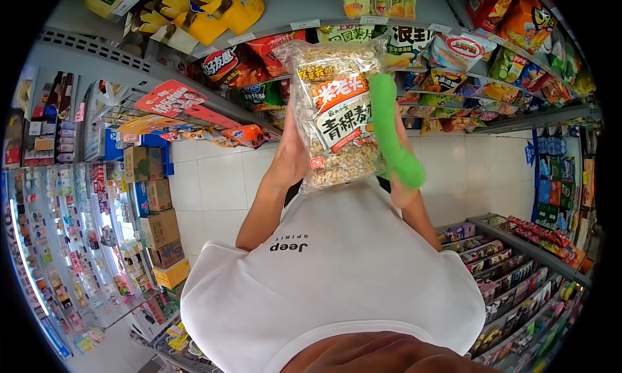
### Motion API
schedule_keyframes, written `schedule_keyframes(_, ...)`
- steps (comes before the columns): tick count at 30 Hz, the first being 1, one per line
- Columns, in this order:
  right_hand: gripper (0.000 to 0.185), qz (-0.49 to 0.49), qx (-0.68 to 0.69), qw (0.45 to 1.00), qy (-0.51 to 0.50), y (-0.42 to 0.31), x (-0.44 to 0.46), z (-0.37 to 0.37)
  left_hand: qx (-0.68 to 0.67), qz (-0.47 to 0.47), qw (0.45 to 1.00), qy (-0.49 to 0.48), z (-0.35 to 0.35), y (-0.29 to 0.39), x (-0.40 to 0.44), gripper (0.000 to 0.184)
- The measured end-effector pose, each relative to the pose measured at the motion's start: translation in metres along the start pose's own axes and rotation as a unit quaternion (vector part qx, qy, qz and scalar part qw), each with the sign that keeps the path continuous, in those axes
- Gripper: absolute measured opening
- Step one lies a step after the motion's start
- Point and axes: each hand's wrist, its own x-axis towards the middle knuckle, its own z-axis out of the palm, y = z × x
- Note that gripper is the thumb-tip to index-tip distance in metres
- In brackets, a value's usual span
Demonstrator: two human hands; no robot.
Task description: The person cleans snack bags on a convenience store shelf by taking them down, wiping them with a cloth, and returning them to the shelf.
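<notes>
A large clear plastic bag of oat-like cereal, with a red, white and black Chinese label, is held upright in front of my chest. My left hand is closed on its left edge, with the fingers partly hidden behind it. On the other edge, my right hand grips the bag, much of it covered. A long, curved, bright green thing lies along the bag's right side and over part of my right hand and wrist. I cannot make out what it is.
Shelves of snack bags stand ahead, close beyond the cereal bag. Cardboard boxes are stacked on the left, near a lit display shelf. A low rack of packets stands at the right. Pale floor tiles show between.
</notes>
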Motion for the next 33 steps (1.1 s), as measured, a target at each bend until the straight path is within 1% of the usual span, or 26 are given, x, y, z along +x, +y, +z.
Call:
schedule_keyframes(1, 0.059, 0.011, 0.027, 0.999, 0.020, 0.000, 0.000, 0.001, -0.027, -0.014, 0.999, 0.018, -0.005, -0.008, -0.002, 0.087)
schedule_keyframes(2, 0.059, 0.020, 0.055, 0.998, 0.040, 0.000, 0.001, 0.002, -0.011, -0.039, 0.999, 0.029, -0.018, -0.015, -0.005, 0.077)
schedule_keyframes(3, 0.060, 0.046, 0.074, 0.996, 0.029, 0.000, -0.007, 0.001, 0.006, -0.063, 0.997, 0.040, -0.018, -0.012, -0.003, 0.070)
schedule_keyframes(4, 0.059, 0.046, 0.055, 0.997, 0.008, 0.000, -0.009, 0.000, -0.208, -0.061, 0.974, 0.059, -0.010, -0.015, 0.000, 0.057)
schedule_keyframes(5, 0.059, 0.046, 0.035, 0.998, -0.013, 0.000, -0.010, 0.000, -0.300, -0.052, 0.952, 0.018, -0.010, -0.016, 0.003, 0.056)
schedule_keyframes(6, 0.058, 0.019, -0.024, 0.999, -0.043, -0.001, -0.008, -0.001, -0.389, -0.044, 0.920, -0.024, -0.011, -0.017, 0.007, 0.055)
schedule_keyframes(7, 0.056, -0.009, -0.083, 0.994, -0.073, -0.001, -0.007, -0.002, -0.372, -0.038, 0.927, -0.018, -0.015, -0.016, 0.009, 0.054)
schedule_keyframes(10, 0.053, -0.145, -0.181, 0.959, -0.163, -0.004, -0.003, -0.007, -0.315, -0.073, 0.946, 0.017, -0.028, -0.019, 0.009, 0.054)
schedule_keyframes(11, 0.051, -0.131, -0.226, 0.943, -0.206, -0.016, -0.004, -0.009, -0.330, -0.080, 0.940, 0.030, -0.027, -0.022, 0.006, 0.055)
schedule_keyframes(12, 0.052, -0.134, -0.239, 0.932, -0.237, -0.023, 0.000, -0.006, -0.282, -0.078, 0.956, 0.015, -0.028, -0.021, 0.005, 0.057)
schedule_keyframes(14, 0.053, -0.134, -0.266, 0.908, -0.296, -0.033, 0.002, 0.000, -0.186, -0.079, 0.979, -0.015, -0.029, -0.020, 0.001, 0.070)
schedule_keyframes(17, 0.054, -0.145, -0.307, 0.905, -0.258, -0.031, 0.009, 0.000, -0.073, -0.114, 0.990, -0.031, -0.032, -0.020, 0.001, 0.082)
schedule_keyframes(19, 0.054, -0.133, -0.317, 0.932, -0.116, -0.023, 0.030, 0.002, -0.061, -0.098, 0.992, -0.058, -0.015, -0.013, 0.002, 0.091)
schedule_keyframes(20, 0.055, -0.126, -0.319, 0.938, -0.044, -0.019, 0.039, 0.002, -0.028, -0.096, 0.993, -0.058, -0.009, -0.011, 0.001, 0.091)
schedule_keyframes(22, 0.055, -0.111, -0.290, 0.950, -0.010, -0.016, 0.048, 0.000, 0.038, -0.087, 0.994, -0.060, -0.002, -0.008, 0.001, 0.092)
schedule_keyframes(23, 0.054, -0.105, -0.274, 0.956, 0.006, -0.015, 0.051, 0.000, 0.039, -0.083, 0.994, -0.054, 0.002, -0.006, 0.001, 0.092)
schedule_keyframes(27, 0.053, -0.181, -0.272, 0.937, -0.123, -0.025, 0.034, 0.004, 0.055, -0.091, 0.994, -0.034, 0.001, 0.002, 0.003, 0.093)
schedule_keyframes(30, 0.054, -0.130, -0.256, 0.951, -0.113, -0.024, 0.053, -0.006, 0.069, -0.098, 0.992, -0.040, -0.001, 0.002, 0.002, 0.092)
schedule_keyframes(31, 0.056, -0.110, -0.248, 0.960, -0.070, -0.016, 0.059, -0.008, 0.073, -0.092, 0.992, -0.044, 0.006, 0.003, 0.004, 0.091)
schedule_keyframes(32, 0.057, -0.110, -0.245, 0.961, -0.068, -0.013, 0.062, -0.008, 0.077, -0.086, 0.992, -0.048, 0.011, 0.003, 0.006, 0.091)
schedule_keyframes(33, 0.057, -0.112, -0.241, 0.962, -0.066, -0.010, 0.065, -0.007, 0.093, -0.074, 0.992, -0.049, 0.009, 0.000, 0.008, 0.085)
